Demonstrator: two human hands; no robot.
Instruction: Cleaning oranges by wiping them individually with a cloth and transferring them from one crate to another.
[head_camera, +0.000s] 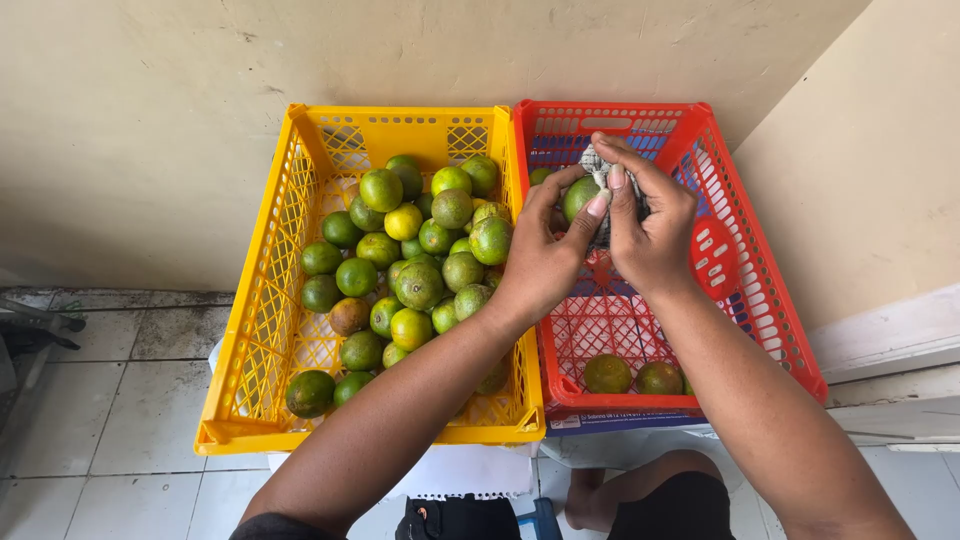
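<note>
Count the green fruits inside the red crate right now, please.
3 visible: two on the red crate floor at its near edge, one held over it by both hands. The arms may hide others.

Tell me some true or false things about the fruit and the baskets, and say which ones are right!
1. The yellow crate holds many green citrus fruits. True.
2. The left hand holds a green fruit over the red crate. True.
3. The right hand is empty. False: it presses a grey cloth to the fruit.
4. The red crate is fuller than the yellow one. False: it shows only a few fruits.
</note>
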